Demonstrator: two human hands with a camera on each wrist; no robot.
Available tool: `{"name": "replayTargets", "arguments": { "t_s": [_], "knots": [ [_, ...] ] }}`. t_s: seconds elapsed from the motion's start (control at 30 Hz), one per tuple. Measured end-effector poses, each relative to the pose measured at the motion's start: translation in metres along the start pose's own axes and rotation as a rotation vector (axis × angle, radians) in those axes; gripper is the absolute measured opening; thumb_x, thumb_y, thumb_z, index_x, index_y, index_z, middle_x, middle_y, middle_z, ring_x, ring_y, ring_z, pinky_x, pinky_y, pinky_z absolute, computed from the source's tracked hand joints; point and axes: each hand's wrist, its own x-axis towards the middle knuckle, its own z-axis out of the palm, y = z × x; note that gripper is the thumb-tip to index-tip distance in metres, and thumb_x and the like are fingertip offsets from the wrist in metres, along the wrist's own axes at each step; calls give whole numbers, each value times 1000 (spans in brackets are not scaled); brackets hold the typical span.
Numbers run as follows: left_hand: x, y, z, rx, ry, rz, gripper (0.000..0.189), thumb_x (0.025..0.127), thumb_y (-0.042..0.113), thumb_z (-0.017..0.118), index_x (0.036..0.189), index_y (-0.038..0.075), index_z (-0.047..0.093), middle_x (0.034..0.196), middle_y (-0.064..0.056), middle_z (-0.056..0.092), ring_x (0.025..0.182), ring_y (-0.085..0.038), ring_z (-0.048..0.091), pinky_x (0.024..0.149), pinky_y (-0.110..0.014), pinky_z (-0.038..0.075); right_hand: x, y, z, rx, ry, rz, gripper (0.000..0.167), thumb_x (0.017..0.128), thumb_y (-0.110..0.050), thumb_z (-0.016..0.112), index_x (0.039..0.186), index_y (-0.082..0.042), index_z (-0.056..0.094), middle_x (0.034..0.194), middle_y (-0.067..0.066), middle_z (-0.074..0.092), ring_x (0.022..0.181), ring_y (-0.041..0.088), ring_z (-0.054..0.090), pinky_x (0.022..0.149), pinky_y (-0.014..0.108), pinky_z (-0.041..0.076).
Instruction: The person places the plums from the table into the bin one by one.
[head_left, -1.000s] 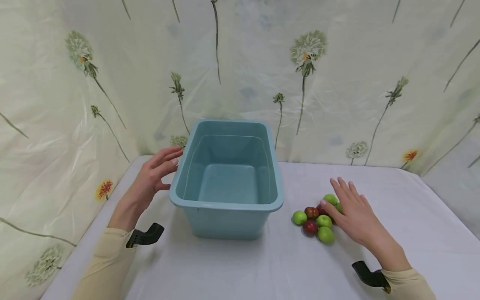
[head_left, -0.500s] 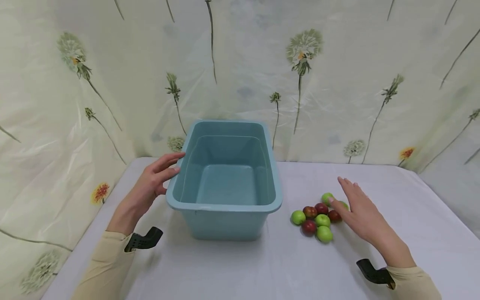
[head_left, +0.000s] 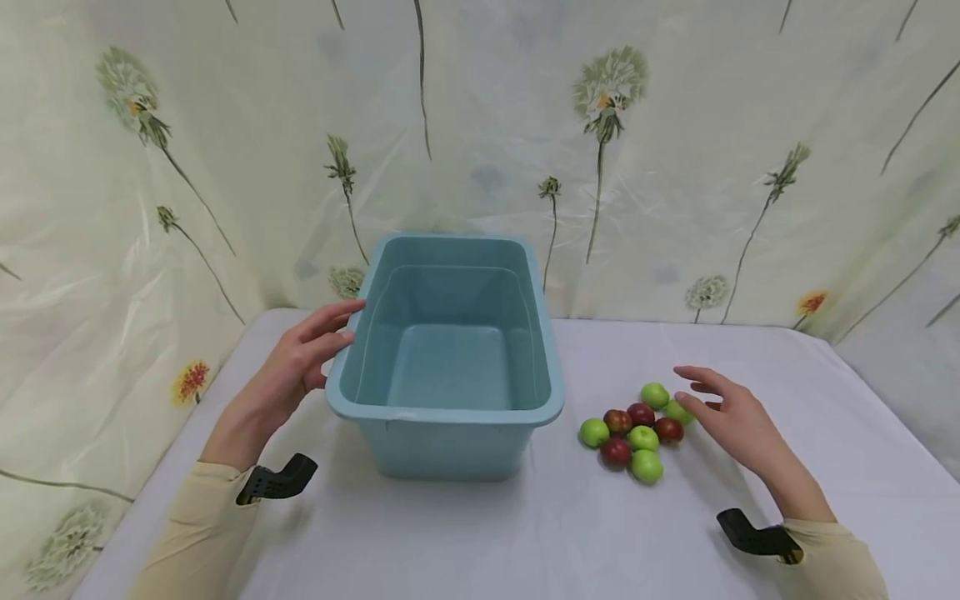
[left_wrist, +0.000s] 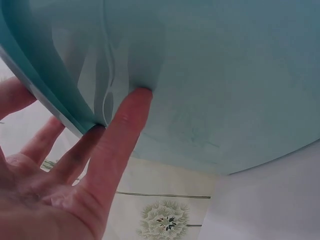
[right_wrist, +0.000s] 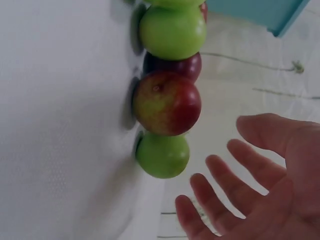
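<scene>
A light blue plastic tub [head_left: 450, 421] stands on the white table. My left hand [head_left: 288, 367] is at its left side, fingers lightly touching around the rim. In the left wrist view, the extended thumb [left_wrist: 125, 120] lies against the tub's outer wall, below the rim. Right of the tub, several green and red apples form a loose cluster; a red apple [head_left: 668, 431] and a green apple [head_left: 679, 412] lie nearest my right hand [head_left: 738, 421]. That hand hovers just right of them, fingers spread and slightly bent, holding nothing. The right wrist view shows a gap between its fingertips and a red-yellow apple [right_wrist: 167, 103].
The white-covered table [head_left: 480, 542] runs up to a flower-printed plastic curtain [head_left: 487, 125] at the back and left. A black wrist mount [head_left: 277, 479] sits on the left forearm, another black wrist mount [head_left: 757, 537] on the right.
My left hand has closed in on the tub's rim. My right hand has drawn back rightward from above the apples, its fingers now more bent, uncovering the apples beneath.
</scene>
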Motion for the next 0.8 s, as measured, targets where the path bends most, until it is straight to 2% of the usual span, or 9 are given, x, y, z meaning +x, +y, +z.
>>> {"name": "replayTargets", "arguments": {
  "t_s": [0.27,0.53,0.8],
  "knots": [
    [0,2,-1,-1,1,10,49,102,29,53,148,17,43,150,-9,37,112,-26,61,75,-38,57,4,13,-4,79,-103,54,55,102,-32,55,145,0,43,142,28,46,130,49,38,95,66,36],
    [1,1,0,2,-7,5,50,102,30,53,149,18,42,151,-8,37,113,-27,60,75,-39,57,2,24,-3,99,-157,98,54,99,-27,59,144,0,44,143,28,44,129,49,39,95,64,39],
    [0,2,2,14,-7,2,51,102,30,52,149,17,40,151,-9,37,115,-27,58,77,-39,56,2,34,1,121,-202,97,54,97,-24,64,141,1,48,139,27,49,126,47,44,94,57,43]
  ]
}}
